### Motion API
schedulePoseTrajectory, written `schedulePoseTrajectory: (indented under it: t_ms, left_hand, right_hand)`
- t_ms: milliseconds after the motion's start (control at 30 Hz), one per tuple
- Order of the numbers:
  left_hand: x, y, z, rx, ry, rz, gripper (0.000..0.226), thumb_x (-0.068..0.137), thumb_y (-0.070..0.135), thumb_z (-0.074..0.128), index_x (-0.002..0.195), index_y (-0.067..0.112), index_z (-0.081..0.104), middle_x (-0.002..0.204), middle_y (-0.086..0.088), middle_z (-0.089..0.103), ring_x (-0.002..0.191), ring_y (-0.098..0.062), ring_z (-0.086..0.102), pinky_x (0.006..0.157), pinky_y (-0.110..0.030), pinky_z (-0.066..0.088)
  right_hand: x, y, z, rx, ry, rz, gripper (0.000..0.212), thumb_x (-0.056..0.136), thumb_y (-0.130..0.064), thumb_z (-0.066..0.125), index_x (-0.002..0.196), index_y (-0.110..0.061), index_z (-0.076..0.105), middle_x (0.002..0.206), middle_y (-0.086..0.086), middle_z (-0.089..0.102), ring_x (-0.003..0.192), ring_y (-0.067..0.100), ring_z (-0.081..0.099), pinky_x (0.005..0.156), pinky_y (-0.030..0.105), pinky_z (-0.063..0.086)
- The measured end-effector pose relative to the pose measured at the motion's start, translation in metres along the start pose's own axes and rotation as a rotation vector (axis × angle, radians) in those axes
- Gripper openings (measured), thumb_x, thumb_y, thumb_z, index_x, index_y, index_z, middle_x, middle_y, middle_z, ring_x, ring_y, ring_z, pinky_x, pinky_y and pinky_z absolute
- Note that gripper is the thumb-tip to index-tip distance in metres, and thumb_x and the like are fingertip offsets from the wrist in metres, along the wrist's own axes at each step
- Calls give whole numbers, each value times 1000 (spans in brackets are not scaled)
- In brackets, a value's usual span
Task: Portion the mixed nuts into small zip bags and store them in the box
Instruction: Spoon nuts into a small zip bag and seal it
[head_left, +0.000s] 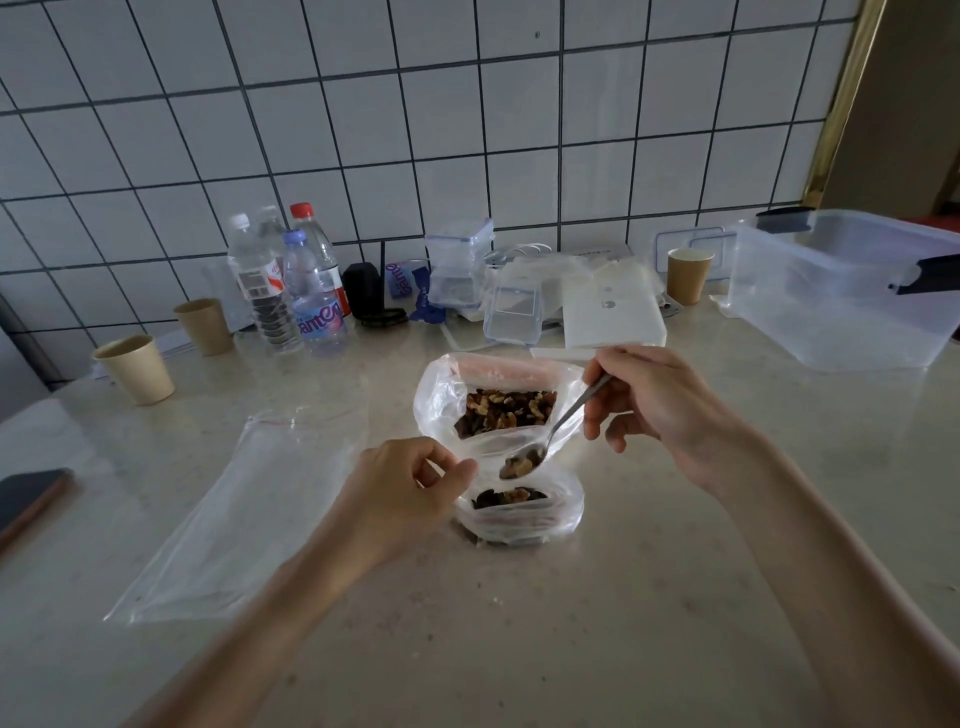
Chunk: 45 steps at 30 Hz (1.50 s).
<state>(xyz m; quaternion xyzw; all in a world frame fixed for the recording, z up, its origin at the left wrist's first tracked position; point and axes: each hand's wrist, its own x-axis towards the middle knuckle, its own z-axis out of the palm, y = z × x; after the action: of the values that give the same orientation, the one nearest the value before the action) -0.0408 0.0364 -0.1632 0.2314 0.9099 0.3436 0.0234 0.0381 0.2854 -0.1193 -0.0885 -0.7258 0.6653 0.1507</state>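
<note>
two bags of nuts stand mid-counter (519, 649): a big bag (447, 400) behind, a small bag (519, 517) in front, touching it, both mouths up. one flat empty bag (234, 519) lies to the left, long axis running from near left to far right. three paper cups, three or four bottles (291, 291), one clear box (841, 291) far right. right hand (660, 410) grips one spoon (545, 441), handle up-right, loaded bowl down-left over the small bag. left hand (405, 488) pinches that bag's rim.
</note>
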Motion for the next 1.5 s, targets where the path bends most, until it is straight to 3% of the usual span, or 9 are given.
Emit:
schedulePoseTrajectory:
  t_ms: [200, 400, 567, 767, 967, 1200, 1300, 1400, 1500]
  left_hand:
    - [-4, 1, 2, -259, -65, 3, 18, 100, 34, 66, 88, 26, 77, 75, 3, 77, 63, -7, 72, 53, -19, 44]
    - [-9, -5, 1, -572, -210, -72, 16, 100, 29, 69, 90, 22, 80, 82, -1, 75, 68, -10, 68, 53, -23, 50]
    - [-3, -14, 3, -452, -130, -16, 17, 100, 31, 68, 86, 27, 77, 75, 3, 73, 62, -5, 67, 49, -20, 46]
    - [4, -22, 10, -180, 32, 131, 16, 98, 31, 70, 82, 31, 73, 64, 15, 71, 50, -2, 63, 53, -10, 43]
    - [3, -24, 7, -182, 57, 84, 19, 95, 47, 69, 84, 33, 74, 72, 13, 74, 58, -6, 69, 53, -13, 47]
    - [15, -19, -10, -223, 125, -34, 23, 94, 48, 70, 95, 25, 66, 88, 6, 74, 62, -6, 72, 60, -23, 51]
    - [25, -15, -18, -206, 89, -111, 36, 94, 51, 68, 112, 21, 59, 102, 7, 67, 71, -7, 73, 58, -23, 50]
    - [37, -8, -17, -173, 63, -153, 52, 96, 53, 65, 130, 15, 52, 96, 9, 67, 91, -14, 73, 76, -36, 58]
    - [51, -2, -11, -142, 53, -181, 49, 96, 53, 65, 124, 13, 56, 89, 5, 72, 88, -16, 74, 83, -43, 62]
  right_hand:
    - [-5, -4, 4, -375, -14, -228, 37, 110, -22, 41, 82, -5, 58, 63, 13, 61, 59, 39, 60, 52, 35, 43]
    - [-18, -8, 15, -615, -26, -640, 37, 109, -33, 39, 78, -17, 50, 59, 3, 53, 57, 24, 53, 56, 41, 42]
    - [-19, -6, 17, -598, -43, -680, 35, 108, -32, 38, 78, -18, 51, 66, 3, 55, 58, 23, 52, 56, 39, 42]
    - [-8, 3, 13, -413, 55, -584, 34, 110, -24, 41, 80, -15, 55, 60, 11, 58, 53, 17, 56, 52, 21, 41]
    - [4, 13, 16, -165, 147, -337, 37, 112, -24, 42, 81, -9, 56, 54, 4, 59, 54, 40, 52, 48, 36, 38]
    - [10, 17, 10, 197, 273, 40, 30, 110, -20, 45, 90, -6, 63, 65, 10, 61, 50, 21, 58, 42, 30, 39]
    - [12, 19, 9, 167, 309, 29, 31, 110, -21, 45, 92, -6, 65, 71, 11, 65, 52, 19, 61, 43, 31, 41]
    - [13, 22, 11, 2, 316, -77, 32, 110, -22, 44, 92, -5, 64, 73, 11, 67, 54, 17, 64, 44, 33, 43]
    - [12, 27, 15, -194, 293, -204, 33, 110, -23, 44, 90, -7, 64, 71, 7, 69, 55, 16, 66, 42, 29, 43]
